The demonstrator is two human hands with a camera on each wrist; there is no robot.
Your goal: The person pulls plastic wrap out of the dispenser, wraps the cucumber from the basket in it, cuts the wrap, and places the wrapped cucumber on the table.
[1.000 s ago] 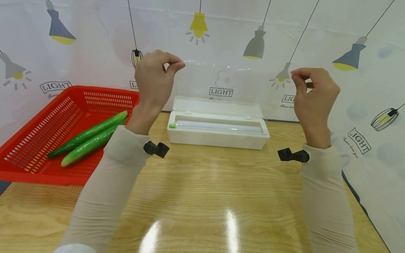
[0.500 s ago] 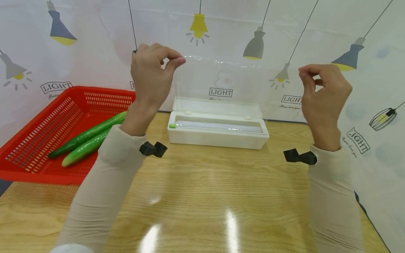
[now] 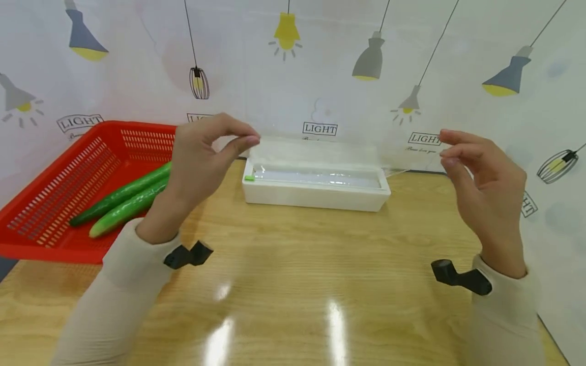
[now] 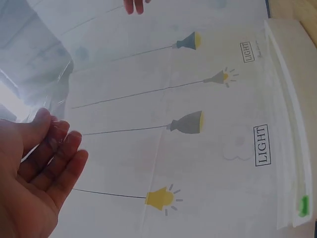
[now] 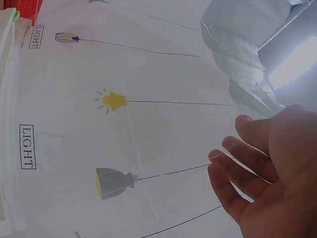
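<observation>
My left hand [image 3: 201, 162] is raised left of the white cling film box [image 3: 316, 198] and pinches a corner of clear cling film between thumb and forefinger. On the right, my right hand [image 3: 490, 188] is held up with thumb and middle finger close together on the film's other side, forefinger lifted. The thin film is nearly invisible; a faint edge runs from the right hand towards the box's right end. In the left wrist view the film [image 4: 62, 74] stretches up from the left fingertips. The box's lid [image 3: 316, 152] stands open, showing the roll inside; a green slider [image 3: 249, 178] sits at its left end.
A red perforated basket [image 3: 50, 249] with two cucumbers [image 3: 123, 206] stands at the left, partly behind the left arm. Beneath everything is a wooden table [image 3: 293, 274]. A wall cover [image 3: 348, 30] printed with lamps rises close behind the box.
Both hands have come down from high in front of the wall and spread slightly apart, bringing the film lower. The right forefinger has lifted from its pinch. Box and basket stay put.
</observation>
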